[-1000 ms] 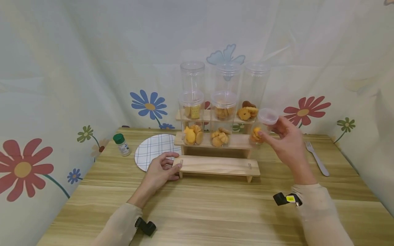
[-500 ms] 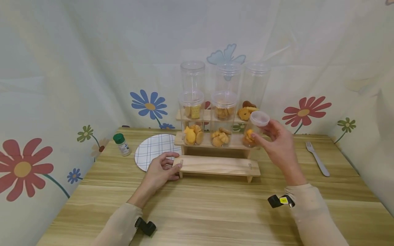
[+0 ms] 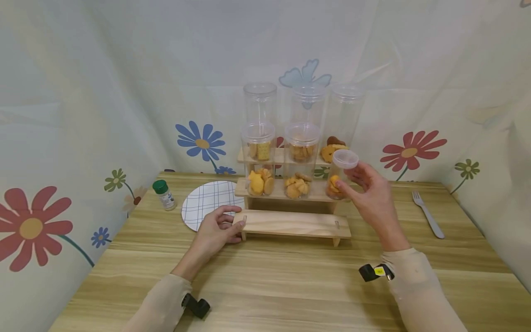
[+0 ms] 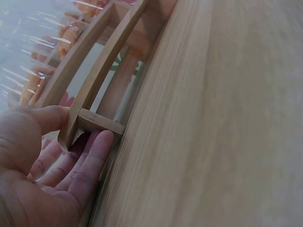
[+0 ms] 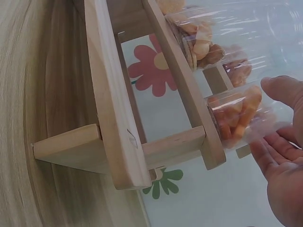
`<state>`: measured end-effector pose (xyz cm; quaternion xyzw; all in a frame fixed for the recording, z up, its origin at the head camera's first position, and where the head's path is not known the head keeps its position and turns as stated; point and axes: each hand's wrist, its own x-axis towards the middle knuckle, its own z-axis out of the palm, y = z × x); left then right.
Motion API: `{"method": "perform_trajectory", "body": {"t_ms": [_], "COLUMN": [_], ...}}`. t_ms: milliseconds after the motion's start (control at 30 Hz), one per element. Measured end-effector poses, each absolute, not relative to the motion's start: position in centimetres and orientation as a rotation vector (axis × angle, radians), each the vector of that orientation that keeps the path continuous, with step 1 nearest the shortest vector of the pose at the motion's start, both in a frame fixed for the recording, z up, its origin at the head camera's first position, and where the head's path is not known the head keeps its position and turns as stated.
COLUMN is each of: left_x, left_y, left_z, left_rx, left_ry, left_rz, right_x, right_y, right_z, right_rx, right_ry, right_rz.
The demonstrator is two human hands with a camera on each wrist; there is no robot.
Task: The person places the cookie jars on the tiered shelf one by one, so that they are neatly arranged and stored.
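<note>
A three-step wooden display rack [image 3: 290,222] stands mid-table. My left hand [image 3: 215,233] holds the left end of its lowest step; in the left wrist view the thumb lies at the board's edge and the fingers curl by the leg [image 4: 102,122]. With thumb and fingers my right hand [image 3: 375,198] grips a short clear jar of orange snacks [image 5: 236,113], topped by a translucent lid [image 3: 345,158]. That jar is upright, its base at the right end of the middle step. Beside it on this step are two taller clear jars of biscuits [image 3: 297,185] [image 3: 260,180].
On the top step stand three tall clear jars [image 3: 260,103] with some biscuits at the bottom. Left of the rack lie a checked round plate [image 3: 199,207] and a green-capped shaker bottle [image 3: 164,195]. A fork [image 3: 428,215] lies at the right. A flowered curtain surrounds the table.
My right hand has moved left with the short jar, bringing it over the right end of the middle step. The left hand keeps its place on the lowest step.
</note>
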<state>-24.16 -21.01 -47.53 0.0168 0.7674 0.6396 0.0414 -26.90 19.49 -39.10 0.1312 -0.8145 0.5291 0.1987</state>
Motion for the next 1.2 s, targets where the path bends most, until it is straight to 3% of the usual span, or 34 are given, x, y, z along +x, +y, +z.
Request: {"method": "perform_trajectory", "body": {"t_ms": [700, 1200], "left_x": [-24.4, -21.1], "left_y": [-20.6, -20.0], "left_z": [-47.3, -44.2], "left_rx": [0.056, 0.398], "left_ry": [2.543, 3.168], "left_rz": [1.754, 1.105], "right_x": [-26.0, -22.0], "right_y": [20.6, 23.6], "right_z": [-38.7, -40.0], "right_rx": [0.322, 0.385], "right_ry": [-2.374, -2.637], "right_rz": [1.302, 0.632]}}
